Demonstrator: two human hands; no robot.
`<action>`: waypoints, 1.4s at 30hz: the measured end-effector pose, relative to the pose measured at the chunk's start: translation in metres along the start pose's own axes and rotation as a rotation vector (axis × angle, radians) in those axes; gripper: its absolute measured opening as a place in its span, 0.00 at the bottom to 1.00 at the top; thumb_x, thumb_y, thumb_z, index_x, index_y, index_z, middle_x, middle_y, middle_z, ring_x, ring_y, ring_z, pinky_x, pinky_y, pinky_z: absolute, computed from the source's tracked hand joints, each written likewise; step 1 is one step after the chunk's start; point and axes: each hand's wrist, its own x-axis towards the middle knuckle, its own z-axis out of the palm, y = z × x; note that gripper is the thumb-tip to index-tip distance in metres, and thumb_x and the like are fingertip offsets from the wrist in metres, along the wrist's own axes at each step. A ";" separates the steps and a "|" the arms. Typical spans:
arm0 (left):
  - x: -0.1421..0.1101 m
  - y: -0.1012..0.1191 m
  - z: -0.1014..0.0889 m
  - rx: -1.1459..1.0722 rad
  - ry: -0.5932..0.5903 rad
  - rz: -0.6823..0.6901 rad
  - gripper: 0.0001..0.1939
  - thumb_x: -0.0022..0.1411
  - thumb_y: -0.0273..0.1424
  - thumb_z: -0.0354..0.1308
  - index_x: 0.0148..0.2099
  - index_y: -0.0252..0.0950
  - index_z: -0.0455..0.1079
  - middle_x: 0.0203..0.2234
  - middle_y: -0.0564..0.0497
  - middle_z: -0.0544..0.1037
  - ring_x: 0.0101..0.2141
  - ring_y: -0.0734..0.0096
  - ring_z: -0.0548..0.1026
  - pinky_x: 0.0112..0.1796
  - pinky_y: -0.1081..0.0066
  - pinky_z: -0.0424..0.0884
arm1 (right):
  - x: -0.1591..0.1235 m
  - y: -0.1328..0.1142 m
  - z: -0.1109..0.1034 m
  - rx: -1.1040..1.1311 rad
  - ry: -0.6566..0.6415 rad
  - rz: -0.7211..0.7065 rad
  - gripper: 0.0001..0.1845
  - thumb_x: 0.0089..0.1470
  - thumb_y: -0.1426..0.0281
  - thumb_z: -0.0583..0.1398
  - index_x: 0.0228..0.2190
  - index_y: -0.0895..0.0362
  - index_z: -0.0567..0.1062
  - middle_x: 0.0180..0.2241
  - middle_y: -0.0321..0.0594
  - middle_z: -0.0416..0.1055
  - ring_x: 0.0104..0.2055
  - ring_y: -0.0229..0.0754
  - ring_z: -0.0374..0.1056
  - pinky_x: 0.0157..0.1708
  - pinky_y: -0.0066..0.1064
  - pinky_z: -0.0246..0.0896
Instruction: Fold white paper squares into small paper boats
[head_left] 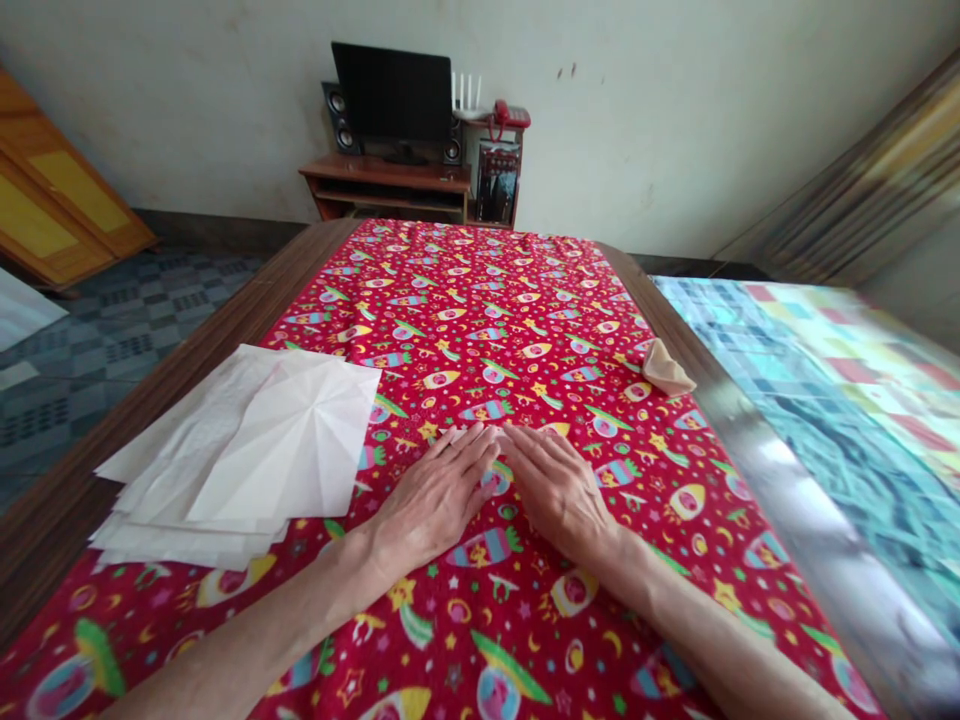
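Fingers [529, 456] rest on paper [502, 437] over red cloth [480, 305], a monitor [394, 98] beyond.

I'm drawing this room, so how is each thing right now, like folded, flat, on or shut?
Left hand: open, palm down
Right hand: open, palm down
White paper between the fingertips: mostly covered, folds unclear
Top sheet: opened out, creased
Paper pile: unevenly stacked
Cream piece: folded
Red cloth: spread out
Monitor: screen dark
Cabinet: doors shut
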 end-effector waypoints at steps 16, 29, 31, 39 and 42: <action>-0.014 -0.011 -0.016 0.067 -0.006 -0.048 0.22 0.68 0.30 0.43 0.63 0.34 0.57 0.61 0.45 0.62 0.61 0.62 0.60 0.59 0.58 0.56 | -0.019 0.005 -0.004 0.042 -0.240 0.049 0.25 0.64 0.65 0.48 0.59 0.62 0.61 0.60 0.49 0.58 0.64 0.47 0.51 0.63 0.48 0.45; -0.014 -0.031 -0.016 0.029 0.172 -0.097 0.14 0.67 0.27 0.47 0.47 0.34 0.72 0.48 0.46 0.76 0.50 0.63 0.71 0.52 0.61 0.66 | -0.008 0.016 -0.002 0.125 -0.030 0.158 0.13 0.62 0.69 0.53 0.44 0.56 0.74 0.46 0.44 0.74 0.50 0.45 0.69 0.50 0.40 0.64; -0.002 -0.033 -0.018 -0.005 0.181 -0.085 0.12 0.66 0.26 0.47 0.41 0.35 0.74 0.41 0.47 0.78 0.43 0.65 0.73 0.47 0.64 0.69 | 0.000 0.018 -0.001 0.147 -0.012 0.200 0.11 0.61 0.68 0.55 0.43 0.56 0.73 0.43 0.45 0.74 0.46 0.45 0.70 0.45 0.38 0.66; 0.015 -0.037 -0.021 -0.081 0.223 -0.139 0.10 0.67 0.25 0.46 0.37 0.34 0.69 0.36 0.47 0.74 0.41 0.65 0.70 0.45 0.65 0.69 | 0.008 0.025 0.004 0.378 -0.019 0.432 0.04 0.55 0.69 0.59 0.29 0.55 0.72 0.26 0.34 0.70 0.28 0.37 0.66 0.28 0.26 0.59; 0.011 -0.036 -0.021 -0.143 0.343 -0.236 0.08 0.67 0.27 0.45 0.41 0.34 0.65 0.39 0.45 0.71 0.43 0.63 0.70 0.46 0.63 0.68 | 0.005 0.023 0.002 0.429 0.041 0.504 0.08 0.56 0.67 0.59 0.27 0.55 0.70 0.24 0.32 0.69 0.24 0.35 0.63 0.25 0.25 0.56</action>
